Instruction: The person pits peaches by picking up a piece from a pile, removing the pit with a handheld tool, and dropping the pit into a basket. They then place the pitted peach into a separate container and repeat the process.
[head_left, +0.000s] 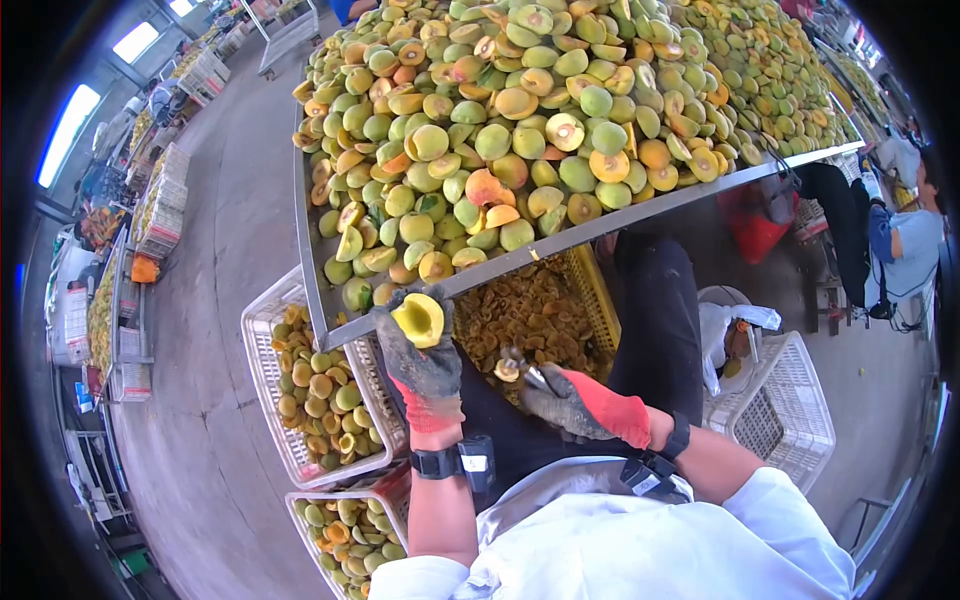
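My left hand (pixel 418 368), in a dark-grey and red work glove, is closed around a pitted peach half (pixel 421 321), its hollow facing up, by the metal edge of the table. Lower and to the right, my right hand (pixel 575 405) is gloved alike and closed on a small metal pitting tool (pixel 537 378). At the tool's end is a brownish lump (pixel 508 368) that looks like a peach pit; motion blurs it. Under both hands, a yellow crate (pixel 597 300) holds brown pits and scraps. Halved and whole-looking green-yellow peaches (pixel 500 140) are heaped on the table.
The metal table rim (pixel 600 222) runs just beyond my hands. A white crate (pixel 275 400) of peach halves stands at left, with another crate (pixel 310 530) below it. At right is a white basket (pixel 800 400). A person in light blue (pixel 915 250) sits at far right.
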